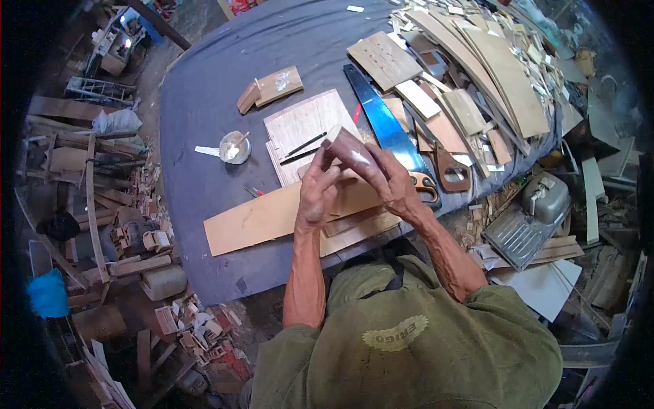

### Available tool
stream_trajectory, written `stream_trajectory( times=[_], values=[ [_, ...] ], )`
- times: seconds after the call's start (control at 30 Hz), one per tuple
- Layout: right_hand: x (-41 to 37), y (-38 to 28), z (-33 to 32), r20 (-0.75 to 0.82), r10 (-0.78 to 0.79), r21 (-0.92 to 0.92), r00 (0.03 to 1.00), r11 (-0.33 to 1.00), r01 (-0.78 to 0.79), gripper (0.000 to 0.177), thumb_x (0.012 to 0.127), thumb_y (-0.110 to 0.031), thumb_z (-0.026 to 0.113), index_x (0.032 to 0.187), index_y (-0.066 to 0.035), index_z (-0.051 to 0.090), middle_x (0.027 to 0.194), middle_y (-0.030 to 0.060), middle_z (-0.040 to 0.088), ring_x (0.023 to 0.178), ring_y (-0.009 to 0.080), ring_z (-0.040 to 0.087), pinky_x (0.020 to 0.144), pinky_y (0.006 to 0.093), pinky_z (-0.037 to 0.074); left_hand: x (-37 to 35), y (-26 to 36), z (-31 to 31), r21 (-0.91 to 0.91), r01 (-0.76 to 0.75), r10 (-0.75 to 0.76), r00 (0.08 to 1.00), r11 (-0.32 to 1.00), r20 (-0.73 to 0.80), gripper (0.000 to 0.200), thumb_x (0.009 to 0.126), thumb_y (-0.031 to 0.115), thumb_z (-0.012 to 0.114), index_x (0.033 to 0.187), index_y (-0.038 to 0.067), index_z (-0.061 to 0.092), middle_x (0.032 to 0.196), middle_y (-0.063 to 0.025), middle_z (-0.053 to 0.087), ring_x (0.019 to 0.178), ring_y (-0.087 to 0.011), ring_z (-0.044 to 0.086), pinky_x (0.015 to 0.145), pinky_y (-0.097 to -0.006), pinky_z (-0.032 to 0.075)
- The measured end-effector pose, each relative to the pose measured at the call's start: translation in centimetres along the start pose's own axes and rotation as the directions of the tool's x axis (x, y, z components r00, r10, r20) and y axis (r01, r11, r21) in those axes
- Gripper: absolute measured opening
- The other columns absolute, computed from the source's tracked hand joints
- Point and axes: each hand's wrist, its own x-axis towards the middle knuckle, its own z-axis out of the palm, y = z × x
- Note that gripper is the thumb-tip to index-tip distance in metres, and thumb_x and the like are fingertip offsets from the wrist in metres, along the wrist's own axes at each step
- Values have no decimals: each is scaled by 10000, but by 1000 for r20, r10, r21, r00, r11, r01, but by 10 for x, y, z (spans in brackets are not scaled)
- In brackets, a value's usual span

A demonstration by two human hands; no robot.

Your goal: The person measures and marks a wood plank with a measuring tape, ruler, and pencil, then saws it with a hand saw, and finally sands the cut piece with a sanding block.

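Both hands hold a glossy dark reddish-brown piece, rounded like a short cylinder [356, 158], tilted above the table with a pale end at its upper left. My left hand [315, 193] has its fingers curled at the left end, thumb towards the piece. Around the right side closes my right hand [400, 185]. Beneath them lie a long light wooden board [262, 221] and several stacked planks. Just beyond the hands, two dark slim pencil-like sticks [304, 147] rest on a pale square board [310, 117]. A black-and-orange saw handle [426, 189] is near my right wrist.
A blue-bladed handsaw [381, 112] and a wooden-handled saw [451, 172] lie at the right. Wood offcuts [501, 75] pile up behind them. On the left stand a cup of whitish paste [235, 148] and a small joined wood piece [276, 86]. Scrap wood [197, 330] covers the floor.
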Motion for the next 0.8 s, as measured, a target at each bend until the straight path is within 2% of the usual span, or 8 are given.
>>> stream_trajectory(
  times=[0.03, 0.1, 0.13, 0.2, 0.23, 0.37, 0.57, 0.8],
  values=[
    [-1, 3, 1, -52, -137, -144, 989, 981, 128, 603, 982, -298, 652, 1435, 44, 451, 1260, 213, 621, 1043, 304, 636, 932, 409, 515, -6, 4, 9, -115, 42, -40, 999, 992, 21, 383, 1033, 173, 609, 1369, -4, 558, 1177, -67, 690, 1063, -177, 659, 973, -351, 515],
    [-4, -2, 4, -88, -322, -305, 943, 909, 282, 630, 904, -251, 750, 1395, 34, 478, 1258, 215, 600, 1095, 313, 625, 955, 405, 503, 0, -15, -7, 142, 49, -40, 997, 989, -64, 347, 1028, 156, 606, 1330, -13, 580, 1149, -76, 694, 1023, -182, 673, 913, -352, 555],
    [-8, -5, 6, -125, -172, -192, 977, 970, 147, 650, 895, -259, 760, 1400, 33, 473, 1251, 211, 602, 1106, 307, 623, 957, 401, 502, 2, -21, -13, 268, 59, -31, 994, 962, -106, 330, 1026, 148, 604, 1311, -17, 590, 1135, -81, 697, 1002, -185, 679, 882, -353, 574],
    [-20, -10, 7, -150, 139, 41, 979, 990, -134, 690, 878, -275, 781, 1408, 33, 463, 1238, 203, 606, 1127, 295, 618, 962, 393, 499, -1, -23, -16, 222, 104, -91, 993, 969, -69, 283, 1034, 127, 588, 1273, -23, 598, 1128, -102, 697, 962, -179, 689, 845, -350, 592],
    [-23, -1, 4, -146, 131, 94, 981, 989, -118, 598, 922, -194, 731, 1412, 39, 478, 1260, 133, 614, 1162, 217, 585, 1004, 339, 468, -5, -21, -17, 212, 135, -125, 990, 968, -62, 284, 1033, 125, 589, 1274, -24, 597, 1130, -103, 697, 963, -179, 691, 843, -353, 596],
    [-34, 10, 0, 56, 345, 440, 937, 834, -333, 487, 979, -225, 666, 1375, 34, 552, 1237, 91, 659, 1111, 152, 614, 986, 297, 476, -12, -22, -23, 204, 222, -223, 975, 953, -16, 340, 1033, 137, 591, 1317, -46, 555, 1194, -124, 683, 1051, -202, 678, 959, -336, 544],
    [-45, 12, 6, 261, 433, 781, 863, 431, -452, 520, 994, -301, 653, 1407, -7, 536, 1249, 85, 661, 1069, 165, 662, 907, 334, 552, -13, -31, -24, 104, 155, -159, 987, 982, 33, 364, 1009, 110, 614, 1335, -38, 550, 1243, -128, 670, 1123, -196, 654, 996, -333, 526],
    [-58, -3, 22, 303, 369, 873, 879, 263, -411, 561, 1026, -311, 590, 1472, -27, 402, 1301, 127, 609, 1121, 241, 666, 936, 413, 595, -11, -29, -11, 624, -4, -5, 1000, 781, 13, 387, 1000, 214, 626, 1301, -25, 587, 1057, -112, 724, 955, -180, 693, 864, -318, 551]
  ],
)
